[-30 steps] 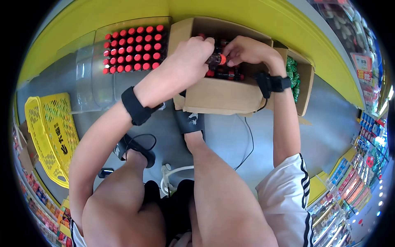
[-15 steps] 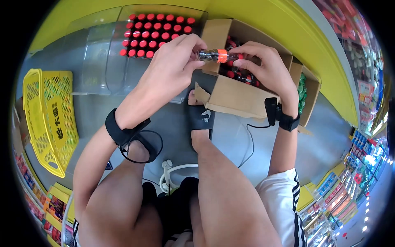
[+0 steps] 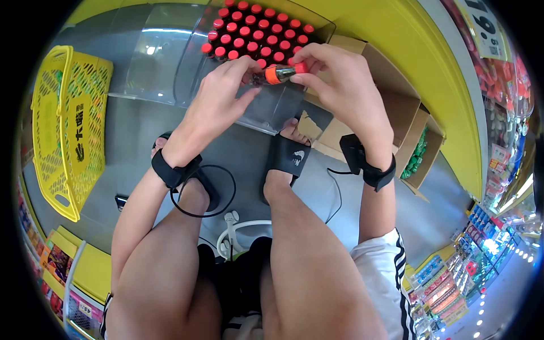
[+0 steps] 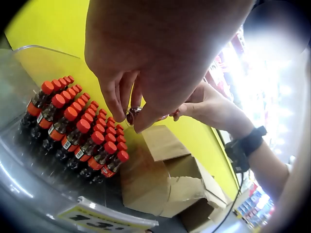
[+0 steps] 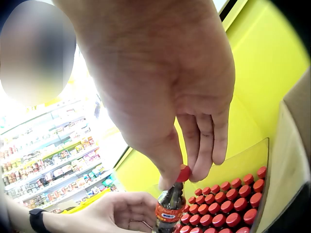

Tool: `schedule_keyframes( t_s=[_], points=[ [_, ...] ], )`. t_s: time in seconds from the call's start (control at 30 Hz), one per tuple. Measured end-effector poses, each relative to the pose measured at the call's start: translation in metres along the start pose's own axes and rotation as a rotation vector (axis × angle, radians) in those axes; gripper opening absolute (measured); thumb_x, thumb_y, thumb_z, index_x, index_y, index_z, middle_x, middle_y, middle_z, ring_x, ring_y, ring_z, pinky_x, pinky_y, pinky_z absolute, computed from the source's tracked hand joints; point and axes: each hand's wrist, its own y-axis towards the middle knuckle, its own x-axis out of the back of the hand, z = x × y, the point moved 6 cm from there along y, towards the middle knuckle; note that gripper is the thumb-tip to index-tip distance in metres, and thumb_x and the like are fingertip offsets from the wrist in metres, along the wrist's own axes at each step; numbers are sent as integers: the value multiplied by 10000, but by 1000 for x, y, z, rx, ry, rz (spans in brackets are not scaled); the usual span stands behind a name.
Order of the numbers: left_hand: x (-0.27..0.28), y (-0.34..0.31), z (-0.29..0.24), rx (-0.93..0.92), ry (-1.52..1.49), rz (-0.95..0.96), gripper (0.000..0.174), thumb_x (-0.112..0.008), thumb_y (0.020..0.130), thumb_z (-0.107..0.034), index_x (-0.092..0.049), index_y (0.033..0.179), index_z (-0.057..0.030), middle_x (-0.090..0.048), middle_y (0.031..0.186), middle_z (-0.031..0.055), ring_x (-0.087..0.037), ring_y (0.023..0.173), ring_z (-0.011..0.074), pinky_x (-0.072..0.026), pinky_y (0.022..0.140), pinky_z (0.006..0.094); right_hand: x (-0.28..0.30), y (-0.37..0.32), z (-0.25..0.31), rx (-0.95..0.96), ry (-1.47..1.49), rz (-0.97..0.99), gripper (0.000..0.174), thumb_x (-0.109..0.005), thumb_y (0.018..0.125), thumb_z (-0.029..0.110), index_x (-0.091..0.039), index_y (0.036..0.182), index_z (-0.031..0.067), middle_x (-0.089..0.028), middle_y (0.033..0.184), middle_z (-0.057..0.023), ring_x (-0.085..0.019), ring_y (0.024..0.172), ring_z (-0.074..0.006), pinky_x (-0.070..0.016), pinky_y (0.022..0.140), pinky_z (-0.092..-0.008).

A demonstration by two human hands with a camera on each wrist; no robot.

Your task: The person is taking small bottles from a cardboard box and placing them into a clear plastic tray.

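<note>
Tilted between both hands is a small cola bottle (image 3: 277,74) with dark contents, an orange-red label and a red cap. My right hand (image 3: 348,82) pinches it at the cap (image 5: 183,173) between thumb and fingertips. My left hand (image 3: 218,99) has thumb and fingers around the base end, which peeks out between them in the left wrist view. Just beyond and below the hands, a clear plastic bin (image 3: 187,73) holds several rows of upright matching bottles (image 4: 70,114) with red caps.
An open cardboard box (image 3: 396,102) stands right of the bin, beside another box with green packets (image 3: 416,153). A yellow basket (image 3: 85,136) is at left. A price tag (image 4: 104,217) sits on the bin's front. Cables cross the floor near the sandalled feet.
Both hands have lifted the bottle out of the cardboard box and carried it left to above the clear bin's right part. The head view has shifted towards the bin.
</note>
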Motion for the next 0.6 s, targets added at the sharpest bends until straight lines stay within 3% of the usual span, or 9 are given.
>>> schedule_keyframes(
  t_s=[0.03, 0.1, 0.13, 0.37, 0.4, 0.47, 0.53, 0.6],
  points=[
    [2, -1, 4, 36, 3, -5, 339, -773, 919, -3, -654, 1236, 15, -736, 1105, 189, -737, 992, 350, -602, 859, 455, -7, 3, 1, 4, -2, 4, 285, -847, 876, 67, -740, 1130, -6, -764, 957, -148, -754, 888, -270, -591, 827, -379],
    [5, -3, 13, 74, 7, -20, 337, -778, 919, -12, -652, 1230, 13, -736, 1089, 191, -737, 991, 358, -601, 857, 462, -17, 10, 12, 90, -19, -39, 244, -834, 882, 93, -731, 1087, 12, -732, 956, -192, -728, 910, -390, -581, 794, -471],
    [5, -5, 21, 113, 35, -46, 335, -779, 923, -19, -649, 1230, 10, -735, 1074, 198, -735, 987, 376, -598, 852, 470, -23, 14, 14, 86, -35, -22, 220, -829, 888, 97, -729, 1068, 21, -730, 966, -193, -721, 923, -407, -580, 794, -491],
    [18, -19, 53, 190, 133, -138, 307, -755, 958, -43, -583, 1208, 5, -724, 1075, 256, -695, 992, 512, -568, 814, 562, -70, 45, 41, 177, -77, -45, 188, -820, 888, 85, -703, 997, -12, -699, 913, -173, -706, 875, -397, -571, 725, -514],
    [17, -21, 57, 195, 134, -144, 307, -755, 958, -43, -583, 1208, 5, -724, 1075, 256, -695, 992, 512, -568, 814, 562, -78, 51, 38, 150, -129, 8, 236, -809, 916, 149, -778, 1119, 32, -739, 972, -162, -735, 898, -365, -583, 775, -462],
    [16, -26, 69, 251, 219, -153, 355, -759, 950, -50, -599, 1268, -40, -746, 948, 173, -719, 824, 407, -568, 746, 461, -90, 62, 41, 178, -143, 17, 228, -807, 915, 142, -783, 1116, 36, -743, 977, -159, -737, 895, -364, -583, 773, -465],
    [15, -26, 75, 320, 222, -143, 359, -742, 955, -42, -587, 1278, -34, -757, 947, 180, -737, 841, 411, -578, 752, 464, -101, 69, 43, 203, -156, 24, 221, -804, 915, 135, -789, 1114, 41, -746, 983, -155, -738, 891, -363, -584, 771, -469],
    [15, -31, 88, 395, 225, -135, 362, -725, 960, -33, -575, 1289, -29, -768, 947, 187, -755, 857, 415, -588, 758, 467, -109, 76, 49, 262, -112, -20, 89, -767, 828, -17, -722, 905, -25, -680, 848, -183, -702, 828, -396, -568, 682, -503]
  ],
)
